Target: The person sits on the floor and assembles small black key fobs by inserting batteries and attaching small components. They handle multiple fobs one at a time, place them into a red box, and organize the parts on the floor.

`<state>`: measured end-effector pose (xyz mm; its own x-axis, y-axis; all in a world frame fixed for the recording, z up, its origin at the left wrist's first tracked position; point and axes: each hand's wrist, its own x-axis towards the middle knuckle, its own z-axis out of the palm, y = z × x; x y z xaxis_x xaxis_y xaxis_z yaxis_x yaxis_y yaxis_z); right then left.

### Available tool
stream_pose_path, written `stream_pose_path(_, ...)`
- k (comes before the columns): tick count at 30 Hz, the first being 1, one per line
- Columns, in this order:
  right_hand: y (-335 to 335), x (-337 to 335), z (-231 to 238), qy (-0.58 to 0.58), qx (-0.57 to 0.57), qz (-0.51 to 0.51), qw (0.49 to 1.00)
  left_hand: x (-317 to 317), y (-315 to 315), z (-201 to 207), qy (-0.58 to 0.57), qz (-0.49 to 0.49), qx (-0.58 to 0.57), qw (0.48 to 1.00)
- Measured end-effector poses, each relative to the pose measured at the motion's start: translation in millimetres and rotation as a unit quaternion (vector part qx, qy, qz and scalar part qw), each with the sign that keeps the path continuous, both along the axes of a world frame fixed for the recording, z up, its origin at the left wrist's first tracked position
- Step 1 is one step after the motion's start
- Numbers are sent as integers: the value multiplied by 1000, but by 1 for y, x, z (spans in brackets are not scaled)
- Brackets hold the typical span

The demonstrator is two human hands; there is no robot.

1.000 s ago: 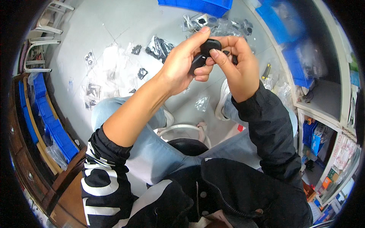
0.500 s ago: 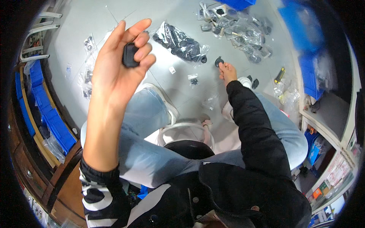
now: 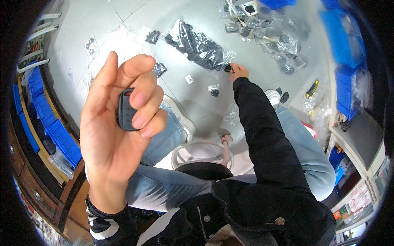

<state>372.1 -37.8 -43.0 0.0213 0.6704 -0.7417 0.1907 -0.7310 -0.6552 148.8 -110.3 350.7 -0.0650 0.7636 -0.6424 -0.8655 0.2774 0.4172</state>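
My left hand (image 3: pixel 123 119) is raised close to the camera, its fingers curled over a black key fob shell (image 3: pixel 126 110). A small reddish opening shows near the shell's top. Farther off, my right hand (image 3: pixel 239 72) reaches to the floor, fingertips pinched at a small rounded black piece (image 3: pixel 227 68). That piece is at the right-hand end of a clear plastic bag (image 3: pixel 196 46) full of similar black parts. I cannot tell whether one or two pieces are at those fingertips.
A heap of bagged parts (image 3: pixel 279 43) lies at the far right. Small packets (image 3: pixel 213 90) are scattered on the floor. A yellow-and-black cutter (image 3: pixel 312 88) lies on the right. Blue bins (image 3: pixel 57 127) line the left side; more blue bins (image 3: pixel 347 90) stand right.
My left hand has come lower and nearer the camera, still around the fob shell. My right hand has moved left to the bag's end. The view has shifted slightly.
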Motion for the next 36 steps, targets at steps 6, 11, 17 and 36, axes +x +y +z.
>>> stream_pose_path(6, 19, 27, 81, 157, -85, -101, 979, 8, -4, -7, 52, 12, 18, 998)
stream_pose_path(11, 44, 17, 210, 327, -35, 39, 943, 27, 3, -20, 7, -3, 50, 999)
stream_pose_path(17, 19, 23, 358, 496, -71, 72, 862, 71, 6, -9, 272, -137, 147, 941)
stream_pose_path(36, -9, 42, 332, 524, -150, 39, 838, 67, 20, -14, -121, -15, 150, 981)
